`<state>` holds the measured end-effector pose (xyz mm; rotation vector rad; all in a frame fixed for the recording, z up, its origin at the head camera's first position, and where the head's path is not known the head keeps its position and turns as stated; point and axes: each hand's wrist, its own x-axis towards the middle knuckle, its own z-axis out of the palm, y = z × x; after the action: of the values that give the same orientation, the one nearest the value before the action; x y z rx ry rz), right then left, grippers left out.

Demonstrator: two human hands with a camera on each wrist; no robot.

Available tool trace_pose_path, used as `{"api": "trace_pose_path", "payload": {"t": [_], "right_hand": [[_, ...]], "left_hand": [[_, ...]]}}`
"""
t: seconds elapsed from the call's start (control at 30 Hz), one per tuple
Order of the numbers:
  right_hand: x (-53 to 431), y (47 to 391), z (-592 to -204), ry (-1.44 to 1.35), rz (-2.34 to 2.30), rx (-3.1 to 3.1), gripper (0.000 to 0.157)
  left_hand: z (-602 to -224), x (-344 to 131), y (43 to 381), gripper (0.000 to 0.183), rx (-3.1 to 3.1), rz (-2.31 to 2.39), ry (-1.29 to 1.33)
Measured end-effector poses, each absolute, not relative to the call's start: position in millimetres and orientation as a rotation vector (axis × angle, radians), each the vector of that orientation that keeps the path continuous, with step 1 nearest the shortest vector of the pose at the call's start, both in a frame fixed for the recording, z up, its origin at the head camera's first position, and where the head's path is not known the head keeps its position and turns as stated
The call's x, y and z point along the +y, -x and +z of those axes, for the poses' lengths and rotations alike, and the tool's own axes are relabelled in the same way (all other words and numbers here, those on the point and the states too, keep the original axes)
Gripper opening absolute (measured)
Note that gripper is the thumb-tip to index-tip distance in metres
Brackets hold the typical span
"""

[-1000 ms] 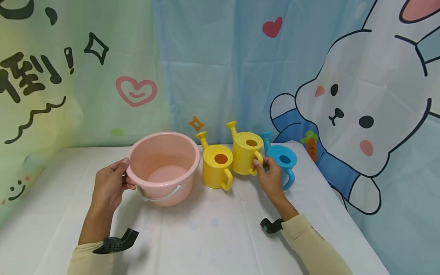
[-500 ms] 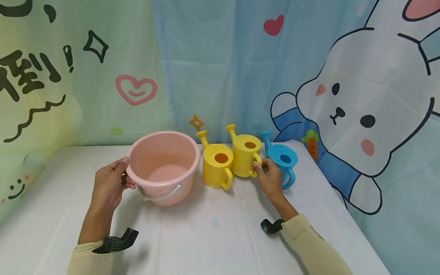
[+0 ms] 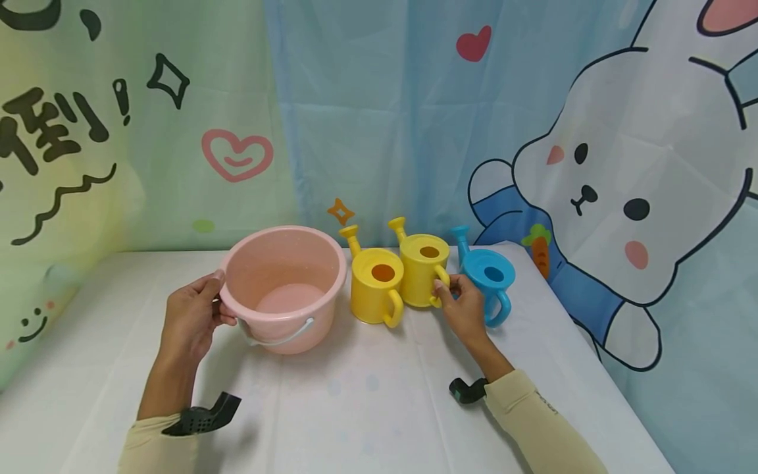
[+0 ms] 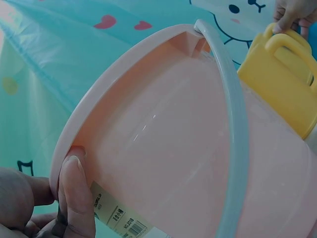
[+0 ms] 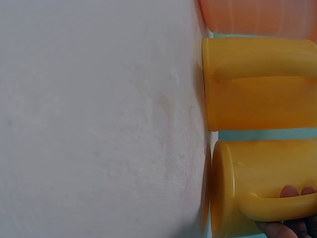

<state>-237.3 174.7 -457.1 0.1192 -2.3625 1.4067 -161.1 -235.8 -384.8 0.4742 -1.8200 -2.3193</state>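
A pink bucket (image 3: 278,329) with a pale handle stands on the left. My left hand (image 3: 191,316) pinches its rim, thumb on one side and fingers under the lip; the left wrist view shows the bucket wall (image 4: 163,129) and a paper label (image 4: 119,213). My right hand (image 3: 464,309) holds the handle of the farther yellow watering can (image 3: 419,283), fingers curled through the loop, also visible in the right wrist view on the can (image 5: 247,173). Between it and the bucket stands another yellow watering can (image 3: 370,296). To the right is a blue watering can (image 3: 488,270).
Everything stands on a white-covered table (image 3: 343,408). Behind it hangs a printed curtain (image 3: 367,118) with a rabbit and hearts. The blue can is near the table's right edge, close beside my right hand.
The right hand has brought the held yellow watering can slightly down and toward me, nearer the other yellow can. The left hand and the bucket have stayed put.
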Motion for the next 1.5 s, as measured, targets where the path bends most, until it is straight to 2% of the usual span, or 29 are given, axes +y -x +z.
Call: {"api": "trace_pose_path", "payload": {"t": [0.2,0.43,0.93,1.2,1.5], "right_hand": [[175,233,-458,-0.112,1.404,-2.411,0.021],[179,230,-459,-0.105,1.431,-2.456,0.030],[190,224,-457,-0.150,1.433,-2.553,0.026],[198,223,-457,-0.256,1.389,-2.644,0.019],[203,226,-456,-0.280,1.399,-2.679,0.022]], "left_hand": [[-383,-234,163,0.055,-1.840,-2.301,-0.476],[-383,-234,163,0.055,-1.849,-2.296,-0.477],[-383,-234,162,0.051,-1.787,-2.345,-0.463],[-384,-234,160,0.053,-1.806,-2.325,-0.481],[-384,-234,161,0.052,-1.834,-2.292,-0.511]]}}
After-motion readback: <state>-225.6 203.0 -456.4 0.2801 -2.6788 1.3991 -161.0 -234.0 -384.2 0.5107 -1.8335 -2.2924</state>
